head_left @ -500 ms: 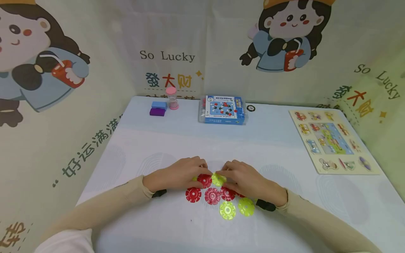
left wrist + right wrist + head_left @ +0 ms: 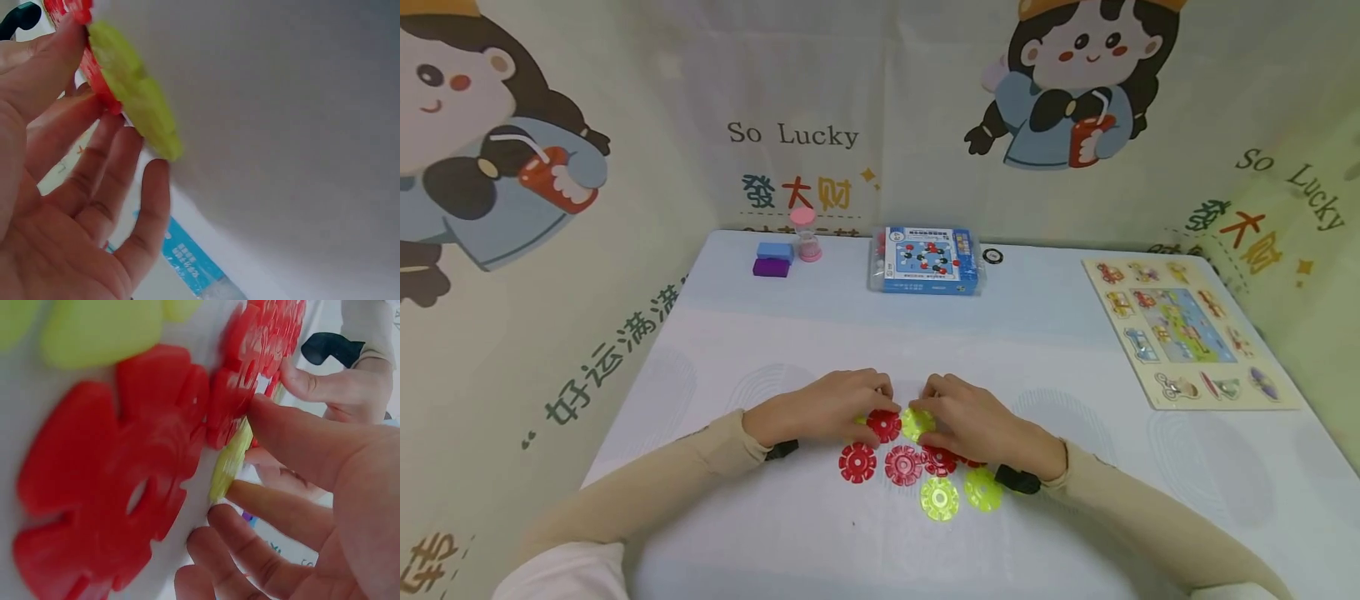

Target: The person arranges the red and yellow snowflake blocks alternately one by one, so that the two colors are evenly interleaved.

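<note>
Several notched plastic building discs, red and yellow-green, lie flat on the table. My left hand [image 2: 831, 404] pinches a red disc [image 2: 883, 426] between thumb and index finger at opposite edges. Beside that grip, a yellow-green disc [image 2: 134, 90] shows near the left fingertips in the left wrist view. My right hand [image 2: 973, 417] has its thumb and index finger at the edges of another yellow-green disc [image 2: 231, 459], with the other fingers loosely bent. Nearer me are a red disc [image 2: 857, 462], a lighter red disc [image 2: 903, 465] and a yellow-green disc [image 2: 939, 498]. The right hand partly covers more discs.
At the back of the table [image 2: 737, 517] stand a blue boxed molecule set [image 2: 927, 262], a pink hourglass [image 2: 806, 236], and blue [image 2: 775, 250] and purple blocks [image 2: 771, 267]. A black ring-like piece [image 2: 992, 257] lies beside the box. On the right is a picture puzzle board [image 2: 1187, 337].
My right hand and wrist have shifted slightly left. The left hand has hardly moved, and the discs look the same. The head view has tilted a little.
</note>
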The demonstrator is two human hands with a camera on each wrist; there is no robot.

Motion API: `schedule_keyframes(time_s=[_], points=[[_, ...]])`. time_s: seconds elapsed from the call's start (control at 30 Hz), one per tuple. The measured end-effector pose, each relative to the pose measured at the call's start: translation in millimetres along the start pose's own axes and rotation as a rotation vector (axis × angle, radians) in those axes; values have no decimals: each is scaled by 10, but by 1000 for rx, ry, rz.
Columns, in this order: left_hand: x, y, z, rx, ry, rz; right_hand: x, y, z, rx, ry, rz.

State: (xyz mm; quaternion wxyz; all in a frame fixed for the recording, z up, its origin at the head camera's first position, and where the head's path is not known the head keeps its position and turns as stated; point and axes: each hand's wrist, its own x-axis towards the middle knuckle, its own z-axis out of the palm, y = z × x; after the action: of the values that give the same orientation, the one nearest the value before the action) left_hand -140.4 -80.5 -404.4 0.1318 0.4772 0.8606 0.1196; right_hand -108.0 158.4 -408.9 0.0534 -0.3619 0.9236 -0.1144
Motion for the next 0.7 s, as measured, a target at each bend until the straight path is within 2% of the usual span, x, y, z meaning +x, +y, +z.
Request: schedule_keyframes(time_s=[0.23,0.5,0.7], points=[[0,-12,7,-31,4,24,8,-36,21,20,11,58],[16,-56,-38,-69,-7,62,36,-86,-27,11,-8,67],[23,-71,-52,-79,-34,48,67,-87,-64,144,-56,116]])
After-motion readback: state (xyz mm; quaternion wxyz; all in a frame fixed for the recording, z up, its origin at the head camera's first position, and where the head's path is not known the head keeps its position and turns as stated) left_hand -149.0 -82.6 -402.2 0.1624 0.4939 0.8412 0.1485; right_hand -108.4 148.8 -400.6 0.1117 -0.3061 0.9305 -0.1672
